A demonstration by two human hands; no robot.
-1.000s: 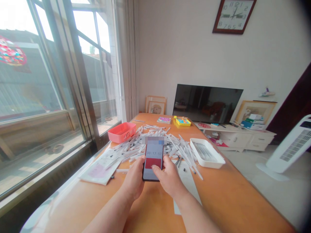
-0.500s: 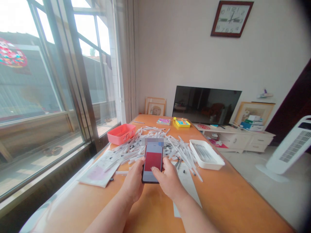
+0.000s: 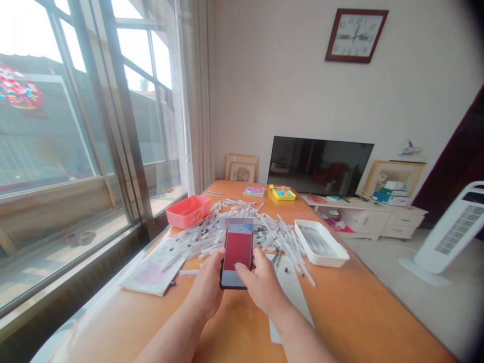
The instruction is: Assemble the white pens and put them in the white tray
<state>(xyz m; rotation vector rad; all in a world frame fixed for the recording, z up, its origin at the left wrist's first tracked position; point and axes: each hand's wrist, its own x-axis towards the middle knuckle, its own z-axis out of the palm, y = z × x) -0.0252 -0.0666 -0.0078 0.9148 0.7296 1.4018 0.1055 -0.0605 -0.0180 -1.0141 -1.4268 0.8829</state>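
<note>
Between both hands is a smartphone [image 3: 238, 249], tilted up toward me, with a dark red block on its lit screen. My left hand [image 3: 207, 282] is closed around its left edge. My right hand [image 3: 262, 282] grips the right edge, its thumb lying over the lower part of the screen. Behind the phone spreads a large heap of white pens [image 3: 212, 232], with some dark caps and refills among them. A red basket [image 3: 181, 214] stands at the heap's left, and a white tray [image 3: 342, 256] holding clear, slim pieces stands at its right.
A paper booklet [image 3: 147, 275] lies at the left, and a white sheet [image 3: 291, 297] is partly under my right forearm. Farther back are a small book [image 3: 253, 191] and a yellow box [image 3: 283, 194]. A television [image 3: 319, 166] stands beyond the table, a white fan [image 3: 449, 237] to the right.
The red block on the phone's screen sits higher and looks taller than before. My view has tilted slightly; both hands keep their hold on the phone.
</note>
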